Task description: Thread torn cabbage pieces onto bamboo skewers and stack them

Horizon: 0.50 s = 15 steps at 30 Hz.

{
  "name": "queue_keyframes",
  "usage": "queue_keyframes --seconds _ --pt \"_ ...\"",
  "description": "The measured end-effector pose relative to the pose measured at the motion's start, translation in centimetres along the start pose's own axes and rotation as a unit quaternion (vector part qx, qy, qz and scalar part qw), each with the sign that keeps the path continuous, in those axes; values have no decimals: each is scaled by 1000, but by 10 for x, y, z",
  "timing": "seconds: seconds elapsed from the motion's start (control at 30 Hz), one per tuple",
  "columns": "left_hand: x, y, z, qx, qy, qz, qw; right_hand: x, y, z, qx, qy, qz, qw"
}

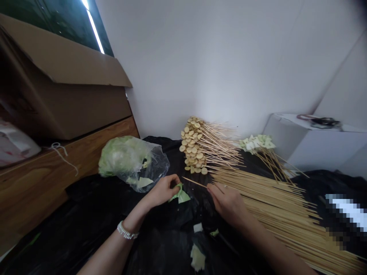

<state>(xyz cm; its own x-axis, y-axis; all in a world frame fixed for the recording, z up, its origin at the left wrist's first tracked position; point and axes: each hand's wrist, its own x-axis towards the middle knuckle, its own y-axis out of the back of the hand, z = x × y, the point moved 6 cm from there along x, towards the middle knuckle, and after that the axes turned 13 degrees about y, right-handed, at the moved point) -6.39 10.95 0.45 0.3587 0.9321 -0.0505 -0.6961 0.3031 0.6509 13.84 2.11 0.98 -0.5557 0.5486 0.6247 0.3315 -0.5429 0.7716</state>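
Observation:
My left hand (pixel 164 191) is closed on a piece of pale green cabbage leaf (pixel 183 195), which hangs below its fingers. A thin wooden skewer (pixel 195 182) is pinched in my right hand (pixel 228 200), its bare tip pointing left toward the leaf, apart from it. Under my right forearm lies a wide spread of bare bamboo skewers (pixel 275 198). A clear plastic bag (pixel 126 156) of cabbage pieces sits beyond my left hand. Loose leaf scraps (pixel 197 258) lie on the black plastic sheet (pixel 160 236) between my arms.
Skewers threaded with round slices (pixel 195 145) are stacked against the wall. Cabbage skewers (pixel 256 143) lie farther right, beside a white box (pixel 312 139) with a dark cord on top. A cardboard box (pixel 86 107) stands at the left above a wooden panel (pixel 94 152).

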Motion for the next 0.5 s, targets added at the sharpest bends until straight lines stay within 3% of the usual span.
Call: queue_keyframes --seconds 0.13,0.23,0.33,0.43,0.5 --pt "3 3 -2 -202 68 5 977 0 2 0 -7 -1 3 1000" --pt "3 -2 -5 -374 140 -24 916 0 2 0 -6 -3 2 1000" --pt "3 -4 -7 -442 175 -28 879 -1 1 1 1 -6 2 1000" --pt "0 -2 -5 -391 172 -23 904 -2 0 2 -3 -3 2 1000" --pt "-3 -5 2 -334 139 -55 931 -2 -1 3 -6 -3 2 1000"
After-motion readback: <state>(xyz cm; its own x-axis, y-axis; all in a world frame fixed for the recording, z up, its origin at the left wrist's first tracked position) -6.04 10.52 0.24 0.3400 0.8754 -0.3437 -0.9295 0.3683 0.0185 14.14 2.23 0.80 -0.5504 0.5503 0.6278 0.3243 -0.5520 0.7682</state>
